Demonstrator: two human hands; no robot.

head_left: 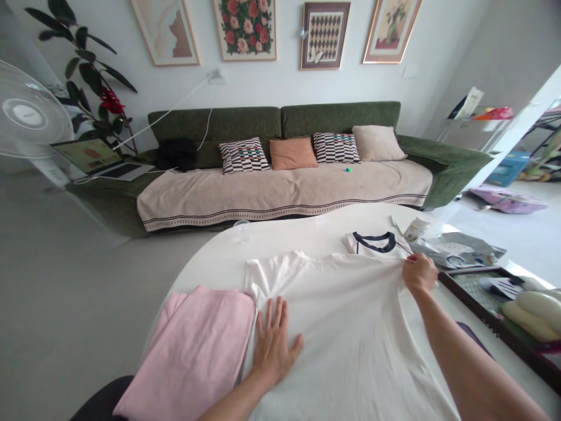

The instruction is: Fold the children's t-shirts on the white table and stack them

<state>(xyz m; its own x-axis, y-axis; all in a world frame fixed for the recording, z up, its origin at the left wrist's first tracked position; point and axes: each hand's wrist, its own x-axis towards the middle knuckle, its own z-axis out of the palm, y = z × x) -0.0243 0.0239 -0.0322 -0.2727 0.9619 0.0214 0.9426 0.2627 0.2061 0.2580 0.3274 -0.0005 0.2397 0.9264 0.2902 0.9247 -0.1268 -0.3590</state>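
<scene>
Left hand [275, 345], spread wide, is laid flat on the large shirt [342, 327], whose far corner is pinched by the right hand [419, 273].

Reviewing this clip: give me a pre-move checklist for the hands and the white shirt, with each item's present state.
1. Left hand flat on the white shirt: ok, fingers spread.
2. Right hand gripping the shirt's edge: ok, fingers closed on it.
3. Shirt free of creases: not ok, folds show beyond the left hand.
4. Pink cloth well apart from the shirt: not ok, it lies right alongside.
5. Lower hem flat: cannot tell, outside the picture.
</scene>
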